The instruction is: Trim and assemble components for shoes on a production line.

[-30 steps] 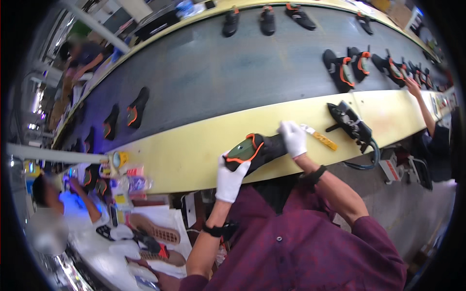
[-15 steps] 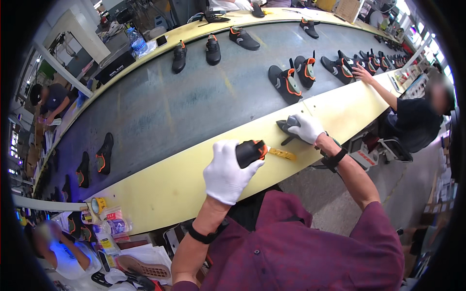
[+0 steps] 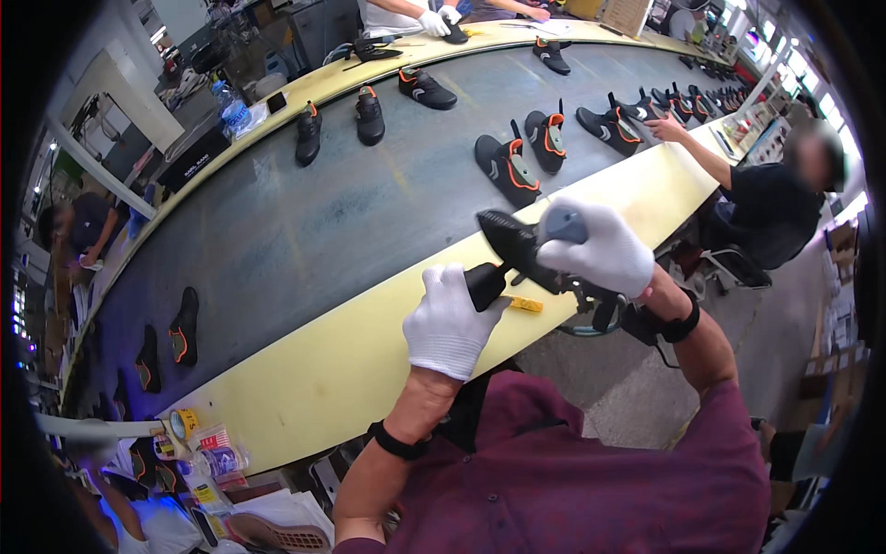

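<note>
My left hand (image 3: 450, 319), in a white glove, grips a black shoe (image 3: 484, 285); the palm and fingers hide most of it. My right hand (image 3: 604, 249), also gloved in white, is closed round a dark object (image 3: 508, 238) with a pointed, ribbed-edged black part and a rounded grey part. Its exact kind I cannot make out. The pointed part is just above the left-hand shoe; whether they touch I cannot tell. A yellow-handled tool (image 3: 526, 304) lies on the pale yellow bench edge (image 3: 341, 374), just right of my left hand.
Beyond the bench runs a grey conveyor belt (image 3: 268, 240) with several black shoes, the nearest (image 3: 508, 171) orange-lined. To the right a co-worker's hand (image 3: 666, 127) is at the shoes; another person's gloved hands (image 3: 438, 20) are across the belt. Tape (image 3: 185, 423) and a bottle (image 3: 220, 462) stand lower left.
My right hand has lifted the dark object off the bench and brought it left, near the shoe. The left-hand shoe has turned, so its orange lining no longer shows.
</note>
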Demonstrator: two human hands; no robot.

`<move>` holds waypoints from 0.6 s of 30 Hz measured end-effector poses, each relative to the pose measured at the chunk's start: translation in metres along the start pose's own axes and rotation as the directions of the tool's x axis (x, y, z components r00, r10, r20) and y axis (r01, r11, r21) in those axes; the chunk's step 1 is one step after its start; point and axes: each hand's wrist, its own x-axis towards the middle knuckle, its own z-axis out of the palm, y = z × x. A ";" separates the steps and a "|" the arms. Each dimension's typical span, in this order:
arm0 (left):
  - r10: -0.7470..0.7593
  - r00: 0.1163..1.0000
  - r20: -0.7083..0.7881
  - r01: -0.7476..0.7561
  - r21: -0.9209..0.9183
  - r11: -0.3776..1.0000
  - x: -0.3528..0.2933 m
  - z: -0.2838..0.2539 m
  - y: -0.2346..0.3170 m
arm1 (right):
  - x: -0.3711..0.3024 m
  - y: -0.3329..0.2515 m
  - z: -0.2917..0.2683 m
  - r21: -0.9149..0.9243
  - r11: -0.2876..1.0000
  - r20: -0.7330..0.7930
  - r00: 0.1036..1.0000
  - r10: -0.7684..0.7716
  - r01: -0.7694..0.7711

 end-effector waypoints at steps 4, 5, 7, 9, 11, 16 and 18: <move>-0.038 0.999 0.003 0.038 -0.005 0.999 -0.002 0.001 0.003 | 0.021 0.017 0.004 -0.213 0.974 0.065 0.996 -0.057 0.070; -0.090 0.996 0.005 0.091 -0.010 0.996 -0.004 -0.004 -0.001 | 0.025 0.020 0.005 -0.094 0.994 0.072 0.996 0.056 -0.049; -0.135 0.991 0.002 0.135 -0.019 0.991 -0.008 -0.014 -0.011 | 0.029 0.027 0.009 -0.128 0.990 0.094 0.993 0.065 -0.053; -0.220 0.975 0.036 0.223 -0.131 0.966 -0.017 -0.035 -0.027 | 0.032 0.030 0.019 -0.171 0.969 0.200 0.956 0.213 -0.180; -0.285 0.956 0.076 0.292 -0.104 0.951 -0.031 -0.051 -0.043 | 0.050 0.088 0.027 -0.305 0.939 0.215 0.949 0.229 -0.158; -0.489 0.806 0.334 0.539 -0.071 0.840 -0.090 -0.090 -0.102 | 0.077 0.198 0.032 -0.664 0.746 0.164 0.964 0.208 -0.048; -0.540 0.810 0.230 0.585 -0.381 0.715 -0.155 -0.055 -0.153 | 0.079 0.210 0.035 -0.678 0.726 0.078 0.970 0.230 -0.117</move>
